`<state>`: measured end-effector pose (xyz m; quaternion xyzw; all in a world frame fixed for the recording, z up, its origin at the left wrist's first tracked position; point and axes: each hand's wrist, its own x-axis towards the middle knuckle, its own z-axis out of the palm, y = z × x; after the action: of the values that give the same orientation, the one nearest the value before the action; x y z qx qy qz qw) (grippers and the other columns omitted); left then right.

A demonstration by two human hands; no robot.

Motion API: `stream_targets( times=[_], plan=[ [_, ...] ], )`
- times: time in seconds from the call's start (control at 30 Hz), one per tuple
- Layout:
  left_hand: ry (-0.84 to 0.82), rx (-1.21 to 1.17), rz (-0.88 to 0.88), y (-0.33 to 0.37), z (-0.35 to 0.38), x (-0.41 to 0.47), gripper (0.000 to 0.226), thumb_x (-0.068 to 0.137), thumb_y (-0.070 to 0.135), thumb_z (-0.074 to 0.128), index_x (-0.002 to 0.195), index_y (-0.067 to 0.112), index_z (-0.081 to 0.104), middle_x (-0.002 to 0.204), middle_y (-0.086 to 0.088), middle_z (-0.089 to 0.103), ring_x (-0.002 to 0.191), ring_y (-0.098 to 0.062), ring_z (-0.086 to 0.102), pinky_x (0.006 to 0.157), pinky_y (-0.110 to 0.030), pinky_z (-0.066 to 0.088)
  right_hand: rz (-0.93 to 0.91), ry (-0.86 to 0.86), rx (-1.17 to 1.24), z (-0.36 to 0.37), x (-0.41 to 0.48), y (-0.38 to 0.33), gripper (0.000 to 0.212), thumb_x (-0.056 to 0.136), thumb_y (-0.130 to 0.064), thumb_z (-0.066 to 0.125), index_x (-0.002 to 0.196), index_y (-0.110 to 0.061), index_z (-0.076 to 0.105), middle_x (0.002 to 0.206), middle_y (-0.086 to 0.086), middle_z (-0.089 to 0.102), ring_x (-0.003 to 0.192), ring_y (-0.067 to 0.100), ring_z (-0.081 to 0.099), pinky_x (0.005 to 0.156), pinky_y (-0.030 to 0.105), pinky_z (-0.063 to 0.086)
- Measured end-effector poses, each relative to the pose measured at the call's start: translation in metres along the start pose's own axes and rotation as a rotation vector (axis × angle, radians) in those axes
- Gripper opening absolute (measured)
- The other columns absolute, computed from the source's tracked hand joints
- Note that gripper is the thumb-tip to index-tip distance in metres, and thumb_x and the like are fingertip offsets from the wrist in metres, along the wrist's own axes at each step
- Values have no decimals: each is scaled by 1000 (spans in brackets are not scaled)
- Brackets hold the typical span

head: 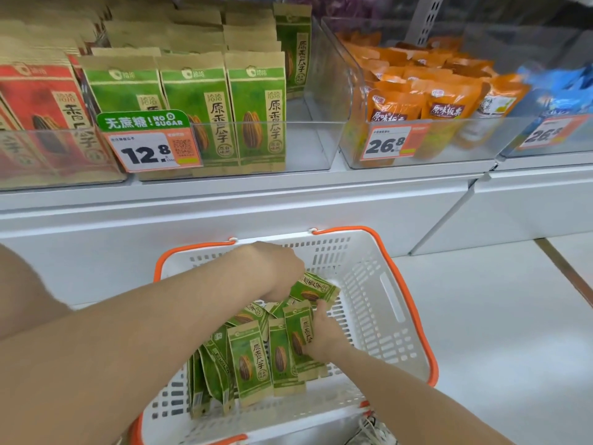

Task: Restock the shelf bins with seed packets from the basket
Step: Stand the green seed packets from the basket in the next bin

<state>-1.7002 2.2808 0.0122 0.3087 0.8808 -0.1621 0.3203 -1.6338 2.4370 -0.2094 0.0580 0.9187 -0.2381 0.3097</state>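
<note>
A white basket (378,284) with orange handles sits on the floor below the shelf. Several green seed packets (250,361) stand and lean inside it. My left hand (276,271) reaches into the basket and grips a tilted green packet (316,289) near the far side. My right hand (322,334) holds an upright green packet (300,335) from its right edge. On the shelf above, a clear bin (308,146) holds rows of the same green packets (224,114), with an open gap at its right end.
Red seed packets (41,117) fill the bin to the left. Orange bags (426,94) fill a clear bin on the right, and blue bags (561,88) lie further right. Price tags (150,152) hang on the bin fronts. A shoe (369,428) shows beside the basket.
</note>
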Motion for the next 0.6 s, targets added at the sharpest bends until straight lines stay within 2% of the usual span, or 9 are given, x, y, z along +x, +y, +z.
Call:
stream_targets(
  times=[0.1, 0.17, 0.2, 0.27, 0.3, 0.33, 0.4, 0.5, 0.6],
  plan=[
    [19, -41, -65, -7, -9, -7, 23, 105, 11, 48, 124, 13, 61, 98, -1, 55, 76, -19, 57, 59, -32, 43, -133, 37, 84, -28, -5, -18, 64, 86, -28, 83, 134, -18, 42, 122, -1, 67, 112, 22, 66, 92, 38, 57],
    [70, -44, -115, -14, -17, -15, 26, 105, 12, 56, 130, 11, 57, 99, -2, 54, 73, -19, 55, 61, -32, 46, -320, 143, 124, -51, -16, -38, 50, 94, -29, 73, 136, -21, 47, 121, -5, 68, 110, 19, 67, 92, 40, 58],
    [90, -67, -124, -18, -19, -17, 40, 101, 16, 65, 138, 11, 50, 108, -4, 55, 79, -21, 59, 65, -34, 49, -436, 229, 90, -61, -22, -47, 44, 98, -31, 65, 137, -23, 47, 117, -5, 69, 104, 19, 68, 86, 41, 58],
    [146, -161, -120, -29, -25, -25, 82, 88, 29, 84, 151, 14, 33, 133, -6, 51, 104, -29, 64, 82, -41, 55, -653, 414, 33, -81, -35, -66, 42, 100, -30, 52, 141, -22, 44, 108, -3, 69, 86, 21, 66, 70, 38, 53],
    [194, -212, -129, -36, -29, -30, 93, 83, 33, 89, 153, 14, 30, 140, -6, 49, 115, -31, 62, 89, -45, 56, -723, 490, 62, -92, -44, -75, 43, 100, -28, 49, 142, -22, 41, 104, -4, 67, 79, 21, 64, 64, 37, 50],
    [253, -262, -136, -43, -34, -35, 94, 80, 36, 91, 152, 15, 33, 141, -4, 50, 120, -31, 61, 93, -46, 55, -769, 557, 119, -102, -50, -83, 45, 97, -25, 49, 141, -22, 39, 100, -6, 66, 73, 21, 62, 60, 38, 47],
    [380, -376, -143, -57, -45, -46, 75, 78, 40, 91, 137, 21, 50, 128, -1, 58, 116, -28, 60, 89, -41, 52, -815, 686, 261, -124, -65, -104, 40, 90, -24, 52, 128, -23, 41, 90, -11, 62, 68, 16, 60, 56, 37, 45],
    [572, -583, -117, -73, -63, -69, 40, 78, 40, 92, 104, 19, 69, 100, 3, 68, 95, -21, 63, 70, -33, 43, -853, 831, 464, -159, -84, -134, 20, 85, -19, 68, 100, -20, 55, 74, -14, 58, 63, 9, 56, 56, 27, 41],
    [720, -1050, -35, -82, -74, -87, 25, 87, 28, 87, 95, 8, 73, 88, -4, 78, 83, -21, 75, 72, -34, 60, -809, 855, 679, -195, -99, -158, 7, 90, -15, 78, 87, -17, 72, 72, -9, 69, 62, 11, 61, 59, 24, 45]
  ],
)
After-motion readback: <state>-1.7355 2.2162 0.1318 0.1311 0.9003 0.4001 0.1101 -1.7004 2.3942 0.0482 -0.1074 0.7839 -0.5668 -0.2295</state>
